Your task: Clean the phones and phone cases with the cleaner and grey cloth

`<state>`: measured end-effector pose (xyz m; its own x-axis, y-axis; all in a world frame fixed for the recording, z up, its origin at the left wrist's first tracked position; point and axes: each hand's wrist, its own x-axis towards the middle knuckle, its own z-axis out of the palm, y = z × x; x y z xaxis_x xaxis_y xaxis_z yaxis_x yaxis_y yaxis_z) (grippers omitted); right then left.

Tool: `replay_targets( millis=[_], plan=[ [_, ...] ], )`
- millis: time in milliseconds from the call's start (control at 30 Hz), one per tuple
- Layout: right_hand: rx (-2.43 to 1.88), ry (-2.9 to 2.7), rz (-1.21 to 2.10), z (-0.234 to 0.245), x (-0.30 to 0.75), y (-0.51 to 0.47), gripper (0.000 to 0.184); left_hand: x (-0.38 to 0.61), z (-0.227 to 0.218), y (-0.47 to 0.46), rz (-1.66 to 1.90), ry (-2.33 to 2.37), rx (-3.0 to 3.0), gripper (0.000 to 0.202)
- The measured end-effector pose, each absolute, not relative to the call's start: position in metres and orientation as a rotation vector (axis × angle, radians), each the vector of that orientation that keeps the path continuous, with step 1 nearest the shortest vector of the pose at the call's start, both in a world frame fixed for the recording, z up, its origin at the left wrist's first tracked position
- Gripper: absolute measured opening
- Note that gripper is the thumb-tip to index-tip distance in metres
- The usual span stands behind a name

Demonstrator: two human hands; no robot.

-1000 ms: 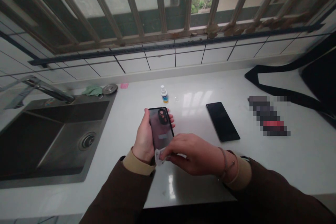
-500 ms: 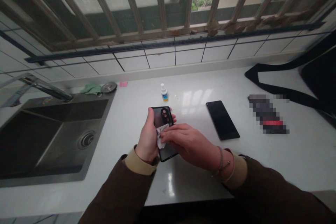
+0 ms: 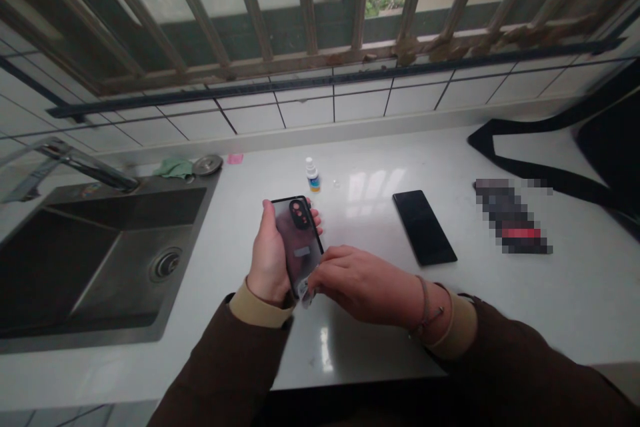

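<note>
My left hand (image 3: 267, 257) is wrapped round a translucent phone case (image 3: 289, 240) with a black frame. Its thumb lies along the left edge and fingertips show past the right edge. Skin shows through the camera holes near the top, and a small pale patch is on the back panel. At the case's lower right corner, my right hand (image 3: 360, 280) pinches a crumpled white tissue (image 3: 304, 295), mostly covered by the fingers. A black phone (image 3: 424, 227) lies on the counter to the right. Beyond the case stands a small white bottle (image 3: 313, 175) with a blue and yellow label.
On the left is a sink (image 3: 113, 260) with a faucet (image 3: 95, 170), a green cloth (image 3: 174, 167) and a metal drain lid (image 3: 207, 165). A pixelated dark object (image 3: 513, 217) and a black strap (image 3: 540, 177) lie right on the white counter (image 3: 370, 353). A barred window is behind.
The phone case has shifted left and slightly up in my left hand. My right hand with the tissue has slid down to its lower corner, uncovering the back panel.
</note>
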<state>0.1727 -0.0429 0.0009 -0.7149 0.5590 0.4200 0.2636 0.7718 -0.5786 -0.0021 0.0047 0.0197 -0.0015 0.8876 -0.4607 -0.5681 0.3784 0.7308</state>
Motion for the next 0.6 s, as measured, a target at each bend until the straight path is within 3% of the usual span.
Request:
replay_targets(
  millis=[233,467,600],
  plan=[
    [-0.758,-2.405,0.552,0.002,0.179,-0.041,0.020,-0.016,0.017,0.012,1.133,0.978,0.370,0.077],
    [-1.236,-1.527,0.528,0.009,0.191,-0.038,0.015,-0.013,0.021,0.011,1.053,0.964,0.334,0.077],
    [-1.117,-1.680,0.397,0.003,0.187,-0.035,0.016,-0.006,0.021,0.007,1.024,0.973,0.331,0.073]
  ],
)
